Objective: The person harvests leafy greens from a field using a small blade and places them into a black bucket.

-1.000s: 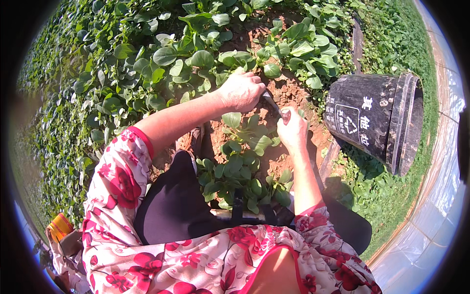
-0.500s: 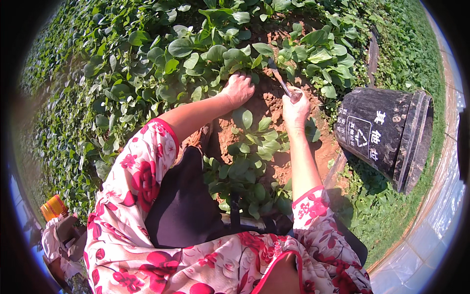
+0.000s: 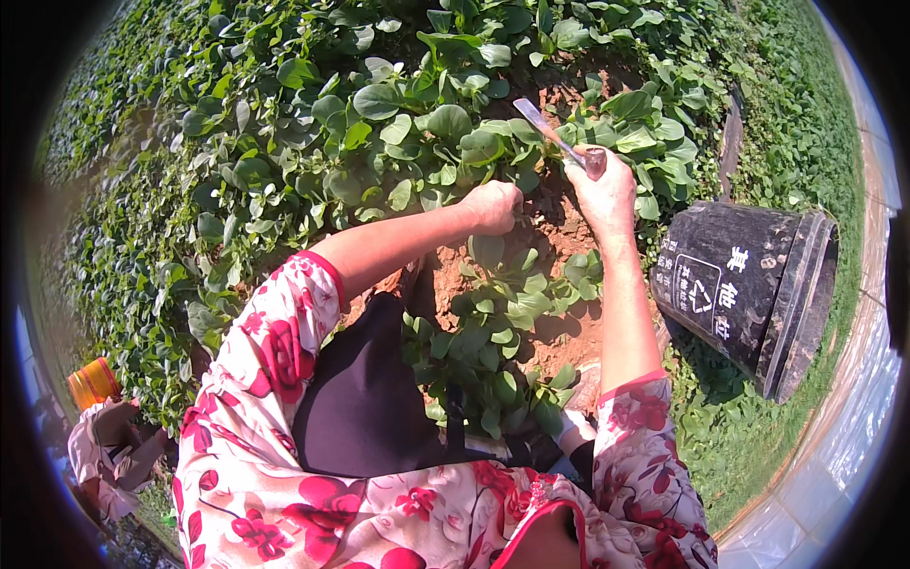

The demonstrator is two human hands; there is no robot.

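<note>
My right hand [image 3: 607, 194] grips the short handle of a small hand spade [image 3: 542, 121]. Its narrow flat metal blade points up and to the left, raised over the leafy greens [image 3: 479, 147]. My left hand [image 3: 493, 207] is a closed fist, low over the reddish soil [image 3: 559, 213] at the edge of the greens. Whatever its fingers hold is hidden. Between my forearms, closer to my body, grows another clump of leafy greens [image 3: 512, 308].
A black plastic bucket [image 3: 735, 284] lies tipped on its side at the right, its mouth facing right. Dense low plants [image 3: 171, 180] cover the ground at left. Pale sheeting [image 3: 806, 484] runs along the right edge. Another person [image 3: 109, 455] is at lower left, near an orange-yellow striped object [image 3: 93, 383].
My left hand has drawn out of the leaves, moving right and nearer to me. The right hand has shifted right, and the spade's blade has come up clear of the plants.
</note>
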